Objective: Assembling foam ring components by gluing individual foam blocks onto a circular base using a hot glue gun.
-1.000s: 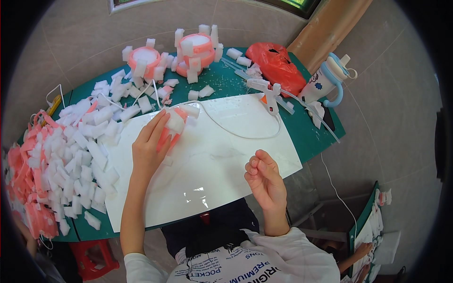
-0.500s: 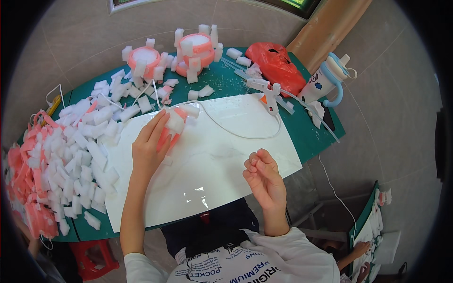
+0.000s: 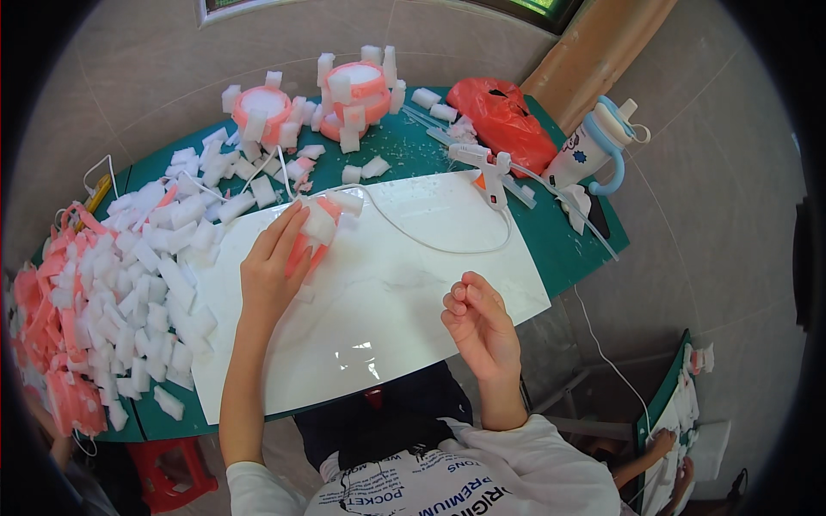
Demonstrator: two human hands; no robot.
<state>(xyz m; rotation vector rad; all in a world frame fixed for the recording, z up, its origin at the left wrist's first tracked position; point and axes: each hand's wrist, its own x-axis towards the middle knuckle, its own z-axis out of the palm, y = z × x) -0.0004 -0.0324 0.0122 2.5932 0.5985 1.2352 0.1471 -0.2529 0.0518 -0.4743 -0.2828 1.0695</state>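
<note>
A pink piece with white foam (image 3: 322,253) lies against the left hand (image 3: 272,268), whose grip is partly spread over it; how firmly it closes, I cannot tell. Rightward, the right hand (image 3: 483,328) hovers by the near edge, fingertips gathered, apparently around nothing. Between both grips, the white board (image 3: 387,305) gives open room. Beneath is the green desk (image 3: 572,258); beyond, a tiled wall (image 3: 146,60).
</note>
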